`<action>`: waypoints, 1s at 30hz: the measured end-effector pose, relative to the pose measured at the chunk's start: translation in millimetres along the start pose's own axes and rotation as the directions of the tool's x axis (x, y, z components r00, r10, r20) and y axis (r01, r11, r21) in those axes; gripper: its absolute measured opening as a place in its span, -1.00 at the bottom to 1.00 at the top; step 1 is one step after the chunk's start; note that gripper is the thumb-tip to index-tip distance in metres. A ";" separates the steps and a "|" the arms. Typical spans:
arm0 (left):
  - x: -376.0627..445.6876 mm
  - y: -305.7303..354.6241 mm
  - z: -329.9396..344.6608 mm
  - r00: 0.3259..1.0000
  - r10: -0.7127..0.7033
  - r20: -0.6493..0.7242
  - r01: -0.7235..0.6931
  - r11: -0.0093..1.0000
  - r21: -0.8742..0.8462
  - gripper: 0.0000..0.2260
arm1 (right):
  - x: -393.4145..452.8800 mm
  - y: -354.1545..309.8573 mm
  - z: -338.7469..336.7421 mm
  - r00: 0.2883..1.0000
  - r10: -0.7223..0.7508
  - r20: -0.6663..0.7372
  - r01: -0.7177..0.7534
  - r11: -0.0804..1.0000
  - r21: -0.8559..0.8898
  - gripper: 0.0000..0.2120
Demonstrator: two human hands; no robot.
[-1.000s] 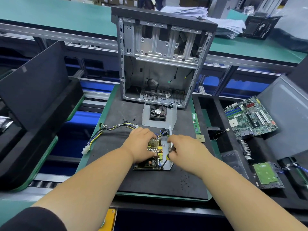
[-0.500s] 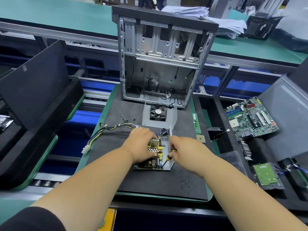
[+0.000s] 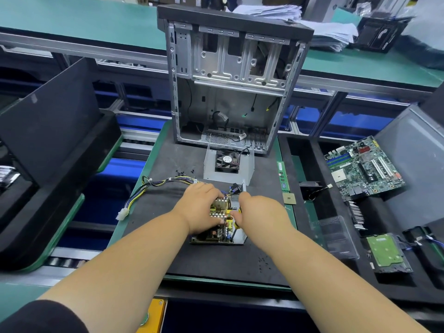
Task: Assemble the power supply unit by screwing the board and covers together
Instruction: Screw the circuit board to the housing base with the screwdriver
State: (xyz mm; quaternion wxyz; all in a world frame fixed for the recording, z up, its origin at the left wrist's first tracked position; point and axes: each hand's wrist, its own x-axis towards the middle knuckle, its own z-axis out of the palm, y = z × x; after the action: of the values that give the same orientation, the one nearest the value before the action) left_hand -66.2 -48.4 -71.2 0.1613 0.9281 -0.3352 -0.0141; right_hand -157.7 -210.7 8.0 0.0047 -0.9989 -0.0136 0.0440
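Note:
The power supply board (image 3: pixel 216 233) lies in its metal base cover (image 3: pixel 241 238) on the black mat (image 3: pixel 216 260). My left hand (image 3: pixel 201 207) rests on the board's heat sinks (image 3: pixel 219 207), fingers curled over them. My right hand (image 3: pixel 259 212) grips a yellow-and-black screwdriver (image 3: pixel 236 223), whose shaft points down at the board's near right part. The other cover (image 3: pixel 228 168), a grey metal shell with a black fan, stands behind the board. The board's wire harness (image 3: pixel 153 186) trails left to a white plug (image 3: pixel 122 215).
An open computer case (image 3: pixel 230 75) stands upright at the back of the mat. Loose black screws (image 3: pixel 183 173) lie left of the fan cover, more (image 3: pixel 264 261) near the front right. Trays at right hold a motherboard (image 3: pixel 362 167), a hard drive (image 3: pixel 386 253) and a CPU chip (image 3: pixel 289 198).
My right hand has shifted slightly left, closer to my left hand, with the screwdriver still on the board. The left hand stays on the heat sinks.

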 end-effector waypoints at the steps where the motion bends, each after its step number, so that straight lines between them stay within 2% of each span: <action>1: -0.7 0.6 -0.5 1.000 0.001 -0.001 -0.001 1.000 0.004 -0.42 | -0.3 0.5 0.3 1.000 -0.004 0.000 0.004 1.000 0.017 -0.71; 5: -0.9 5.3 -3.6 0.999 -0.003 0.036 0.001 0.999 0.053 -0.40 | -6.7 10.3 -3.3 0.999 -0.053 -0.007 0.053 0.992 0.118 -0.74; 8: -1.5 12.5 -8.1 0.996 -0.035 0.083 0.031 0.998 0.048 -0.37 | -10.0 28.1 -15.6 0.996 -0.020 -0.087 0.040 0.970 0.239 -0.77; 12: -8.0 30.0 -19.5 0.984 -0.174 -0.028 0.163 0.959 -0.232 -0.47 | -10.4 55.0 -33.7 0.972 0.023 -0.232 0.073 0.915 0.396 -0.78; 16: -14.0 42.9 -37.9 0.921 -0.343 -0.186 0.258 0.893 -0.368 -0.64 | -2.4 70.5 -43.3 0.950 0.062 -0.305 0.128 0.815 0.566 -0.86; 20: -20.9 42.7 -53.6 0.854 -0.452 -0.258 0.297 0.830 -0.473 -0.75 | 10.4 71.4 -45.0 0.946 0.083 -0.315 0.159 0.726 0.669 -0.90; 24: -20.5 23.7 -64.8 0.783 -0.539 -0.310 0.315 0.774 -0.550 -0.82 | 29.6 62.4 -41.4 0.962 0.071 -0.263 0.153 0.655 0.740 -0.95; 30: -18.3 -16.6 -78.1 0.722 -0.624 -0.301 0.316 0.683 -0.659 -0.82 | 65.1 38.7 -36.7 0.975 0.024 -0.219 0.148 0.663 0.733 -0.97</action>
State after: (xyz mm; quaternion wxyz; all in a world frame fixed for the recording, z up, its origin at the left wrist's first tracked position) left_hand -59.6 -2.3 -3.8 0.4997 0.8618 -0.0008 0.0874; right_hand -88.6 -247.9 38.5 0.4156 -0.9071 -0.0282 -0.0600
